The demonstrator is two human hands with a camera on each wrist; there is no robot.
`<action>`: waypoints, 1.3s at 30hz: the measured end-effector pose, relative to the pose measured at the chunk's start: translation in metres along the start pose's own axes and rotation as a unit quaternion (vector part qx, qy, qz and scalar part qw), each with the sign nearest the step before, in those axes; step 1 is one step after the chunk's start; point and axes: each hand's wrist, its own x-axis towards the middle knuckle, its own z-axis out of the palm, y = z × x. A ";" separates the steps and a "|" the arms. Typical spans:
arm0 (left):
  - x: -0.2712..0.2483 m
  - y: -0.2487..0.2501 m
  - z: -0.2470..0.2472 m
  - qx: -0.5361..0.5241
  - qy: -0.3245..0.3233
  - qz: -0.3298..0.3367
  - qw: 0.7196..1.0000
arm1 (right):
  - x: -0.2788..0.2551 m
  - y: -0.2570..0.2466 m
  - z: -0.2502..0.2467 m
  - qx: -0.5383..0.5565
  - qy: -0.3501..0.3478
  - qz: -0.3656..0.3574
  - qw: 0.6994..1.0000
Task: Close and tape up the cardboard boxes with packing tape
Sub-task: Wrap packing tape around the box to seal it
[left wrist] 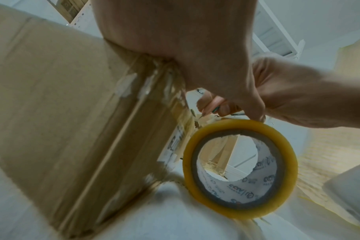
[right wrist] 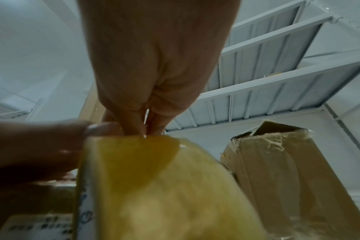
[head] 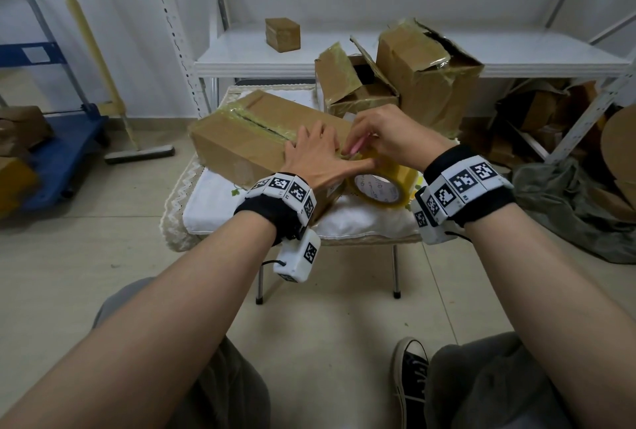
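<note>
A long cardboard box (head: pixel 241 139) lies on the small cloth-covered table (head: pixel 361 218), yellowish tape along its top seam. My left hand (head: pixel 315 149) rests flat on the box's near right end, fingers spread, its thumb stretched onto the tape roll (head: pixel 378 187). The roll stands on edge beside the box's corner. My right hand (head: pixel 375 139) hovers over the roll, its fingertips curled and pinching the tape where it leaves the roll. In the left wrist view the box (left wrist: pixel 62 113) fills the left and the roll (left wrist: pixel 290 162) sits lower right. The right wrist view has the roll (right wrist: pixel 164 186) close under my pinching fingers (right wrist: pixel 138 123).
Two more boxes (head: pixel 358 84) (head: pixel 426 67) with open, torn flaps stand at the table's back right. A small box (head: pixel 282 34) sits on the white shelf (head: pixel 241 60) behind. A blue cart (head: pixel 62 153) and floor brush (head: pixel 137 153) are left, a dark cloth (head: pixel 568 205) right.
</note>
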 end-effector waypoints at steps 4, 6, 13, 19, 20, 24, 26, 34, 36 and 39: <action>0.000 0.001 0.000 -0.001 -0.002 -0.001 1.000 | 0.000 -0.001 -0.003 -0.010 -0.002 0.014 1.000; -0.001 0.001 0.000 -0.002 0.001 -0.004 1.000 | -0.002 0.007 -0.005 -0.017 0.011 0.050 0.999; 0.000 0.003 0.002 0.001 0.007 -0.011 1.000 | -0.032 0.054 0.001 0.033 -0.004 0.304 0.952; -0.002 0.004 0.000 -0.003 0.007 -0.018 1.000 | -0.041 0.057 0.014 0.165 0.022 0.315 0.935; -0.002 0.004 0.001 -0.004 0.005 -0.020 1.000 | -0.042 0.052 0.011 0.223 0.053 0.316 0.921; 0.000 0.003 0.001 -0.007 -0.005 -0.016 1.000 | -0.053 0.027 0.002 0.316 -0.064 0.263 0.909; 0.002 0.000 0.000 -0.034 -0.015 -0.022 0.999 | -0.058 0.026 0.001 0.347 -0.061 0.245 0.903; 0.008 -0.006 -0.004 -0.144 -0.016 -0.049 0.988 | -0.067 0.027 -0.002 0.336 -0.044 0.251 0.907; 0.009 -0.008 -0.005 -0.157 -0.027 -0.043 0.986 | -0.068 0.027 -0.003 0.332 -0.041 0.259 0.906; 0.007 -0.010 -0.007 -0.179 -0.036 -0.035 0.983 | -0.068 0.024 -0.003 0.338 -0.039 0.269 0.901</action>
